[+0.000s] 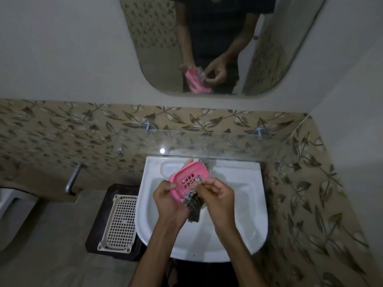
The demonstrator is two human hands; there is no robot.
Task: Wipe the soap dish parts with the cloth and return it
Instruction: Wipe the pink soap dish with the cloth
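A pink slotted soap dish point(189, 175) is held tilted over the white sink point(248, 204). My left hand point(165, 195) grips its lower left edge. A dark striped cloth point(192, 206) hangs below the dish between my hands. My right hand point(217, 193) pinches the cloth's upper corner against the slots of the dish. Whether the dish is one piece or two stacked parts, I cannot tell.
A glass shelf point(228, 146) on two metal pegs runs above the sink, with a tap point(204, 161) just behind the dish. A mirror point(217, 48) shows my reflection. On the floor to the left a white plastic basket point(120, 222) lies on a dark mat.
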